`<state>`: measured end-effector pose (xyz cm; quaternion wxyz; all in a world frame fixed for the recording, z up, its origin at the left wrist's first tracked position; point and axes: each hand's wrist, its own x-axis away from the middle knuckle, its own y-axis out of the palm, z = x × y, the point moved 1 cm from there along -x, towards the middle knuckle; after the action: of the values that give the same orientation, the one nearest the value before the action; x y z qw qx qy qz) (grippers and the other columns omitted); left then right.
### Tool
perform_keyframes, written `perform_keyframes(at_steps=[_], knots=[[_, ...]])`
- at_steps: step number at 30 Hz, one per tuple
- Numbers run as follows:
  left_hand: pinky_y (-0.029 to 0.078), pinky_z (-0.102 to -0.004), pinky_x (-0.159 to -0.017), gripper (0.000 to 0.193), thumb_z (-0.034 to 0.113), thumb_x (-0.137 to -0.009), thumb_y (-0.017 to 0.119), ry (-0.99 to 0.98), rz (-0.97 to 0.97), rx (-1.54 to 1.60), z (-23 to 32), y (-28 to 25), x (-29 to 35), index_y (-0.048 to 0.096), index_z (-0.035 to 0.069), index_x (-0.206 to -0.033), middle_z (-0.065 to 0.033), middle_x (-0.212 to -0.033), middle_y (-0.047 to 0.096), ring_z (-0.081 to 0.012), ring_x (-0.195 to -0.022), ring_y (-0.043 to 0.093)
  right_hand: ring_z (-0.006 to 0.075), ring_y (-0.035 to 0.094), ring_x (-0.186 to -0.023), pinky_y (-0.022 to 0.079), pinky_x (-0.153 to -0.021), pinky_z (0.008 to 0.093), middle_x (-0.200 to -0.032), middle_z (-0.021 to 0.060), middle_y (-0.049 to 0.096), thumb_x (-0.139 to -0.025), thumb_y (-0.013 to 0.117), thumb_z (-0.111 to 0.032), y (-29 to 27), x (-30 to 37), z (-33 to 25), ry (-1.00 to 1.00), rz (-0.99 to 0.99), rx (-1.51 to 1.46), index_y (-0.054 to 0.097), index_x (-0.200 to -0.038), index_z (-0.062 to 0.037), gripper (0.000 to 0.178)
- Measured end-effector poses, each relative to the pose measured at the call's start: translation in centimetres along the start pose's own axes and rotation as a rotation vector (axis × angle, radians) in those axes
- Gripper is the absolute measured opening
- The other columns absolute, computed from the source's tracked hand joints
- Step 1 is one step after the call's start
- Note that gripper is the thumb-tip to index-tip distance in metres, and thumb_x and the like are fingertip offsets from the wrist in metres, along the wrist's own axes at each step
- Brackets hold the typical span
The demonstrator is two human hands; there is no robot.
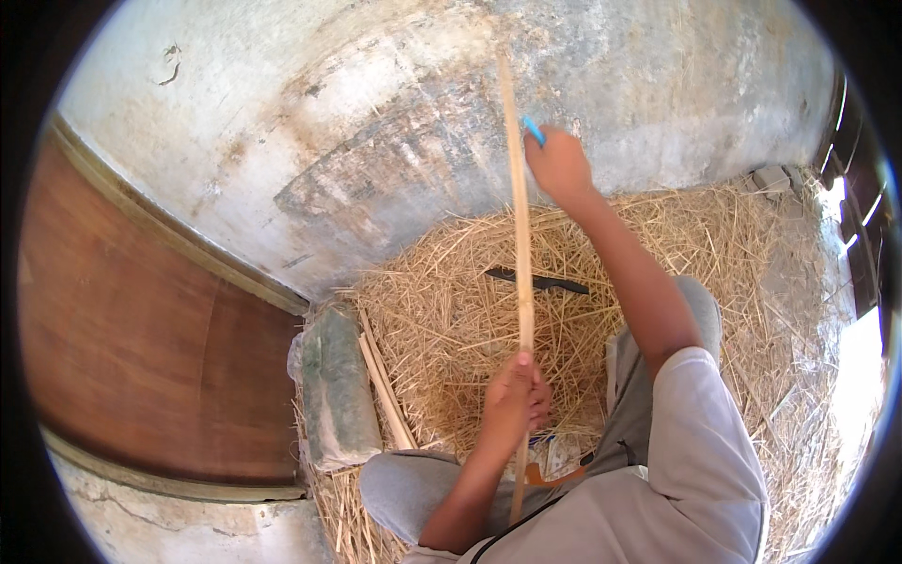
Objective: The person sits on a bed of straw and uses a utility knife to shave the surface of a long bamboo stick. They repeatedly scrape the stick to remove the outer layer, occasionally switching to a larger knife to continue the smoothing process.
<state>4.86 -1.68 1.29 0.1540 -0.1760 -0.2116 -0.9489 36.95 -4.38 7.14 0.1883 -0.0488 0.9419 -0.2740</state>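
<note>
A long, pale bamboo strip (522,244) rises from my lap and leans away toward the stained wall. My left hand (516,393) is closed around its lower part, above my crossed legs. Near the strip's upper end, my right hand (561,169) is closed on a slim light-blue pen-like thing (533,130). Its tip points up and left, close beside the strip; whether the two touch I cannot tell. Behind the strip, a dark knife-like tool (564,285) lies on the straw. Under my left hand, a partly hidden orange thing (536,476) shows by my lap.
Loose straw (432,320) covers the ground around me. To the left lie a greenish wrapped block (340,395) and several pale strips (388,385), beside a brown wooden door (169,348). A weathered wall (648,85) stands ahead, with grey stone pieces (772,180) at its right foot.
</note>
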Motion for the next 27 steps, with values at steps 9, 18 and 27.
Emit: perform_keyframes(at_steps=[9,18,27], knots=[[0.028,-0.0234,-0.039,0.040,0.043,-0.108,0.043,0.316,0.207,-0.136,2.7,-2.8,-1.3,0.044,0.011,-0.085,0.0030,-0.058,0.035,-0.0072,-0.045,0.033,0.0278,0.060,-0.052,0.048,-0.055,0.0423,-0.066,0.0188,0.061,-0.098,0.057,-0.025,4.7,8.0,-0.4,-0.460,-0.325,-0.164,0.066,-0.092,-0.0007,0.026],[0.029,-0.0233,-0.040,0.042,0.047,-0.108,0.042,0.307,0.198,-0.120,3.1,-3.1,-1.2,0.044,0.011,-0.086,0.0031,-0.058,0.035,-0.0069,-0.046,0.034,0.0302,0.060,-0.051,0.047,-0.050,0.0426,-0.061,0.0114,0.063,-0.098,0.060,-0.030,4.7,11.6,-0.8,-0.701,-0.244,0.028,0.070,-0.085,-0.0103,0.026],[0.024,-0.0250,-0.038,0.046,0.054,-0.106,0.041,0.338,0.274,-0.074,2.0,-2.3,-2.0,0.040,0.013,-0.085,0.0028,-0.059,0.031,-0.0081,-0.044,0.031,0.0246,0.053,-0.038,0.041,-0.039,0.0377,-0.049,0.0074,0.055,-0.103,0.055,-0.028,5.8,10.4,-1.9,-0.828,0.028,0.212,0.063,-0.072,-0.0079,0.037]])
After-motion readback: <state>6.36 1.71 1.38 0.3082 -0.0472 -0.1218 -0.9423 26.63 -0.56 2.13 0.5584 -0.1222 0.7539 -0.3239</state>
